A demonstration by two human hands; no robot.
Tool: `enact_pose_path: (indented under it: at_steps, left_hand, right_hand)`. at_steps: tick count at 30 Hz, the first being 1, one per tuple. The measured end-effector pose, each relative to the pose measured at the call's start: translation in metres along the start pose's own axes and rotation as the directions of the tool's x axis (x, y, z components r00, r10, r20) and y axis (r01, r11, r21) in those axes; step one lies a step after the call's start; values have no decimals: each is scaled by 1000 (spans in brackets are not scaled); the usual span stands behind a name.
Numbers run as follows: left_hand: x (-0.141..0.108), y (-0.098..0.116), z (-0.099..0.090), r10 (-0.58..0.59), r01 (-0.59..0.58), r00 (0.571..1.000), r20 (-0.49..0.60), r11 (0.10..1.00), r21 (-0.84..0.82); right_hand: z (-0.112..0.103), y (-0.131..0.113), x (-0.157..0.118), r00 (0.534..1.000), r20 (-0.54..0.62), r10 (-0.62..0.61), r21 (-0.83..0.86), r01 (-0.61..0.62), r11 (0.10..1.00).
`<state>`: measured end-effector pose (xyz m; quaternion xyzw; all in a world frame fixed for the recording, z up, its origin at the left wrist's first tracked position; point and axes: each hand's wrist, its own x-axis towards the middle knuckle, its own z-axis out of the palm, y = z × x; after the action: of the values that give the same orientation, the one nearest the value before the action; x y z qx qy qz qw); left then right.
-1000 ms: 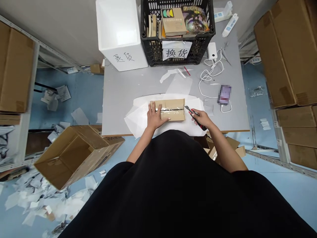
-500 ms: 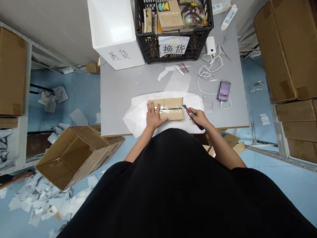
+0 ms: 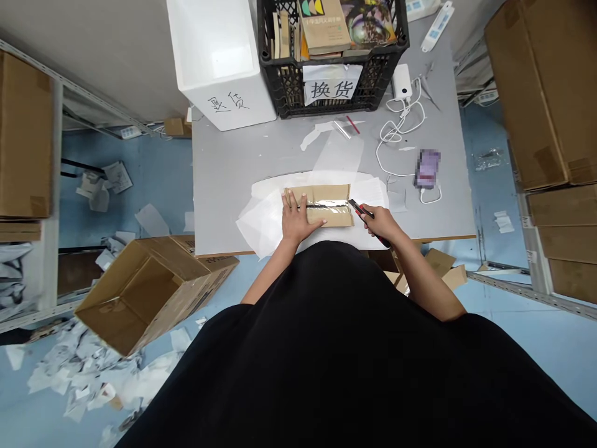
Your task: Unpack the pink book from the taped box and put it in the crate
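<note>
My left fingers [image 3: 293, 203] lie spread flat on the tan cardboard parcel [image 3: 333, 218], at twelve o'clock on the grey surface [image 3: 242, 174], while my right fingers [image 3: 367, 214] close around a red-and-black utility knife [image 3: 355, 207]. A dark slit in the clear tape [image 3: 324, 204] crosses most of the parcel (only a short stretch remains uncut by my left fingers).

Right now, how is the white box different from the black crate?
The white box has smooth solid walls, while the black crate has walls full of holes. The crate is full of books, but the white box shows none. The white box has writing on its side; the crate's writing is on a paper sign. Both stand side by side at the far end of the gray table.
</note>
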<state>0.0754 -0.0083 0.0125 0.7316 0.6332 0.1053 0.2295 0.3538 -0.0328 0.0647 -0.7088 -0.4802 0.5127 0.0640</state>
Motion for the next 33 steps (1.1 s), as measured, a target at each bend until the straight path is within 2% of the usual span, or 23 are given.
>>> enact_pose_path:
  at_steps: [8, 14, 17, 20, 22, 24, 26, 28, 30, 33]
  left_hand:
    - [1, -2, 2, 6, -6, 1000, 4, 1000, 16]
    - [1, -3, 5, 5, -5, 1000, -5, 1000, 25]
    - [2, -4, 5, 4, -4, 1000, -6, 1000, 18]
    - [2, -4, 4, 18, -17, 1000, -21, 1000, 17]
    - [2, -3, 2, 25, -24, 999, -26, 1000, 12]
    - [2, -2, 0, 21, -21, 1000, -22, 1000, -6]
    - [1, -2, -2, 14, -15, 1000, -19, 999, -38]
    - [0, -3, -5, -3, 0, 999, -33, 995, -103]
    - [-1, -9, -8, -56, 41, 996, -66, 977, -209]
    - [2, -23, -14, -218, 153, 969, -114, 897, -415]
  right_hand:
    - [0, 2, -21, 999, 18, 35, 51, -36, 998]
    - [-3, 9, -37, 999, 48, 10, 107, -15, 994]
    - [2, 24, -40, 999, 49, -22, 159, 14, 987]
    - [15, 47, -36, 998, 39, -52, 310, 38, 950]
    - [28, 65, -26, 1000, -2, -20, 431, 19, 902]
    - [41, 81, -9, 993, -98, 65, 466, -12, 884]
    - [53, 96, 13, 956, -249, 157, 353, -61, 934]
    - [62, 106, 34, 910, -372, 185, 148, -138, 979]
    - [69, 114, 51, 891, -413, 189, 12, -202, 979]
    - [76, 121, 64, 901, -393, 186, -33, -216, 976]
